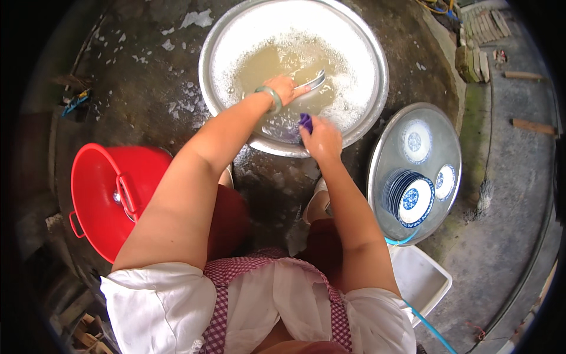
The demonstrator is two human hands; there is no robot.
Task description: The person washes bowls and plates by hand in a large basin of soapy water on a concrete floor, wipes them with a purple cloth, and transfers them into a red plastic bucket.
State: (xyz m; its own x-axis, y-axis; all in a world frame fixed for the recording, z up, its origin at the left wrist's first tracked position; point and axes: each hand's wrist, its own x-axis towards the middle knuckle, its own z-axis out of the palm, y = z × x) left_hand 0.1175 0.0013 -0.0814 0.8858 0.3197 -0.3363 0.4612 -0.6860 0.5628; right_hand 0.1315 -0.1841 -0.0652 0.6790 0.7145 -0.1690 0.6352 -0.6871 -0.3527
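Over a large round metal basin (383, 84) of foamy, cloudy water, my left hand (285, 90) grips a pale, curved piece of tableware (316, 81). Part of that piece is under the water, so whether it is a spoon or a dish rim I cannot tell. A green bangle (275, 98) circles my left wrist. My right hand (324, 138), slightly blurred, holds a bunched purple cloth (305, 123) above the basin's near side. White suds (309, 22) cover much of the water, with a browner patch around my left hand.
Right of me, a metal basin (375, 168) of water holds a stack of blue-and-white plates (411, 201) and separate plates (415, 141). A red bucket (93, 190) leans at my left. A white plastic tub (420, 270) and blue hose (431, 327) lie lower right. The floor (146, 88) is wet.
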